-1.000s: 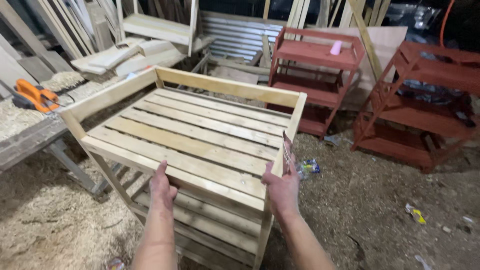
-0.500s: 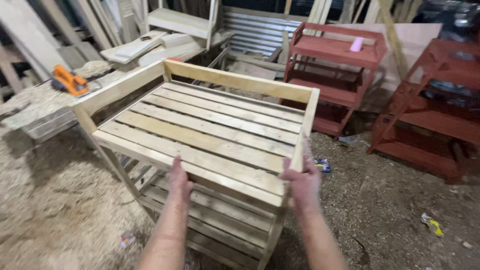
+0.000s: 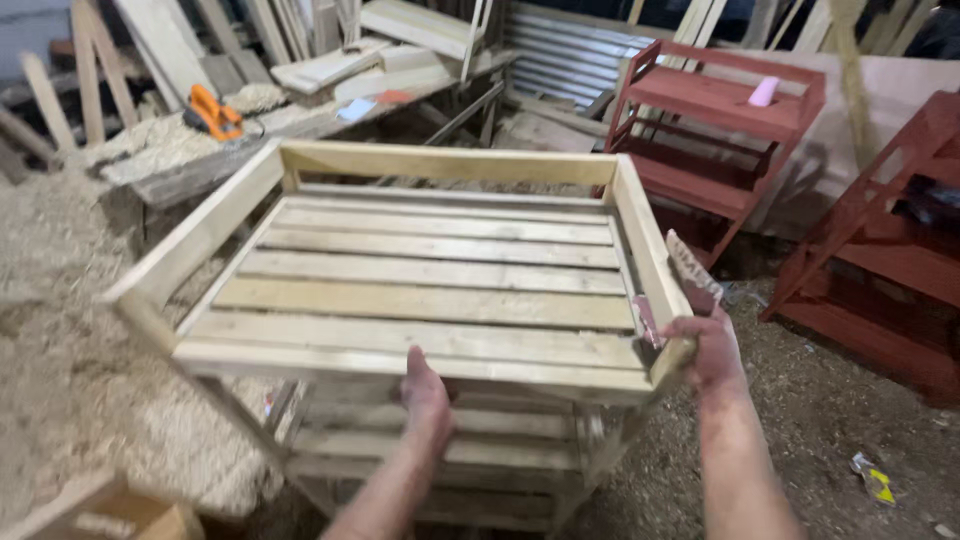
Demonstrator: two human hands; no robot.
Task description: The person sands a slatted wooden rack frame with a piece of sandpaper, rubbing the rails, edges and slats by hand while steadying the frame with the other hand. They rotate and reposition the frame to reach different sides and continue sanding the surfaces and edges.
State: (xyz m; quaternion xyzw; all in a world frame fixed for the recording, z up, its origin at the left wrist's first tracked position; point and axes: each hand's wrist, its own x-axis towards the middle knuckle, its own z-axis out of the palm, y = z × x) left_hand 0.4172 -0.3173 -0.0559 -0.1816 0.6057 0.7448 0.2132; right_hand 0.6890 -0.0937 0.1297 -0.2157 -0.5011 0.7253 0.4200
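The unpainted slatted rack (image 3: pixel 430 290) filled the middle, and its raised side rails and back rail walled in the top shelf, which lay bare and open from above and from the near edge. The left hand (image 3: pixel 428 395) reached under that near edge; the right hand (image 3: pixel 712 345) gripped the rack's right front corner. Right of the rack, the red shelf unit (image 3: pixel 715 130) stood close, leaving a narrow strip of dirt floor. Left of the rack, a sawdust heap (image 3: pixel 60 330) and the cluttered table (image 3: pixel 190 165) crowded in.
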